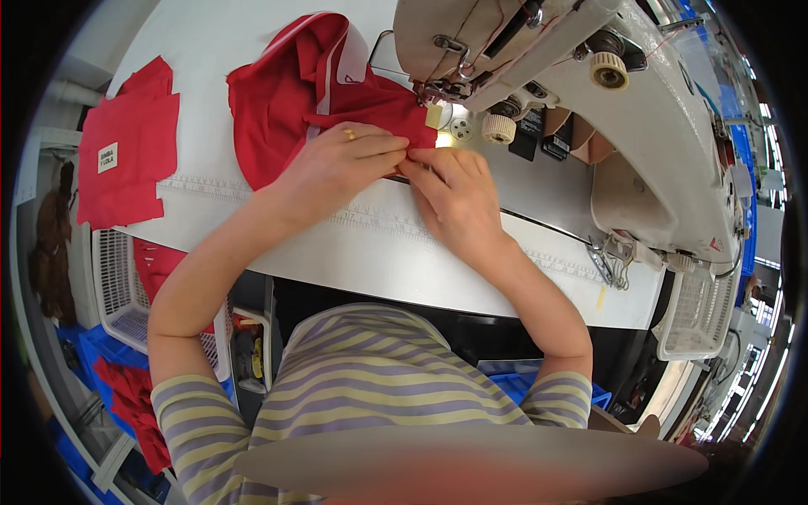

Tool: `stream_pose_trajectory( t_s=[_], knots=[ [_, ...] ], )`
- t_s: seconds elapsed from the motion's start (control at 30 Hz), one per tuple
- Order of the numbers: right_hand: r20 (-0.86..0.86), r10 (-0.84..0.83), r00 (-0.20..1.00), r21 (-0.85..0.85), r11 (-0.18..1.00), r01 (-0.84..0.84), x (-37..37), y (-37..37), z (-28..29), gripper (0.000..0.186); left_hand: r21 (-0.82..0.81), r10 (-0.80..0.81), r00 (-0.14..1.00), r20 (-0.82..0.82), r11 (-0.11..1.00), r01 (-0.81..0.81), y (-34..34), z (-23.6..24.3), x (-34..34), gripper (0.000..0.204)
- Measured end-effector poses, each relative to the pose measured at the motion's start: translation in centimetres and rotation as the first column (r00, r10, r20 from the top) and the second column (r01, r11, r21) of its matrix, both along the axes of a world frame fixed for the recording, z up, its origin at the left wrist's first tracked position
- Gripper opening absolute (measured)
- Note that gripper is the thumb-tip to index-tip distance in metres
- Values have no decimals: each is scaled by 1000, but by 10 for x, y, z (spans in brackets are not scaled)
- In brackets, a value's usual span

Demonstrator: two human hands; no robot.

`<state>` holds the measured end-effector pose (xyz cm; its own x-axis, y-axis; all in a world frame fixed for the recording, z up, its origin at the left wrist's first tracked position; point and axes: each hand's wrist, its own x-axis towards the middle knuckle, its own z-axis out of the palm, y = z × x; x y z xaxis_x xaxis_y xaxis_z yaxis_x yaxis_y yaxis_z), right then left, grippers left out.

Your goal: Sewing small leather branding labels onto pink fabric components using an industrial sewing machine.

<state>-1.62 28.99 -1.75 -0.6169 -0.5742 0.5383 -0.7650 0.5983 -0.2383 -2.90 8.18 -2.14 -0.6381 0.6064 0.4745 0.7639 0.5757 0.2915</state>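
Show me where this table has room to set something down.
The table is bare between the red panel and bunched red fabric, and below the printed ruler, between the forearms. It's crowded by the sewing machine, where left hand and right hand touch fabric.

white table beneath crumpled red fabric, flat red cloth, sewing machine

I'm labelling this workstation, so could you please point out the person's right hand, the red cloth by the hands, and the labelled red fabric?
Right hand point(463, 198): head view, on its back.
Red cloth point(369, 111): head view, surface of its right half.
Labelled red fabric point(141, 156): head view, plain area near its middle.
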Motion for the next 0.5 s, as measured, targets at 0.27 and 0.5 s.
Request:
stream_pose_trajectory(
  t_s=[0.27, 0.5],
  knots=[
    [4, 52, 999, 41, 998, -52, -19, 14, 0, 29, 82, -93, 996, 19, 992, 91, -5, -1, -23, 22],
    [67, -82, 994, 59, 995, 78, -32, 12, -2, 28, 108, -44, 997, 58, 993, 37, -4, -8, -50, 18]
  ],
)
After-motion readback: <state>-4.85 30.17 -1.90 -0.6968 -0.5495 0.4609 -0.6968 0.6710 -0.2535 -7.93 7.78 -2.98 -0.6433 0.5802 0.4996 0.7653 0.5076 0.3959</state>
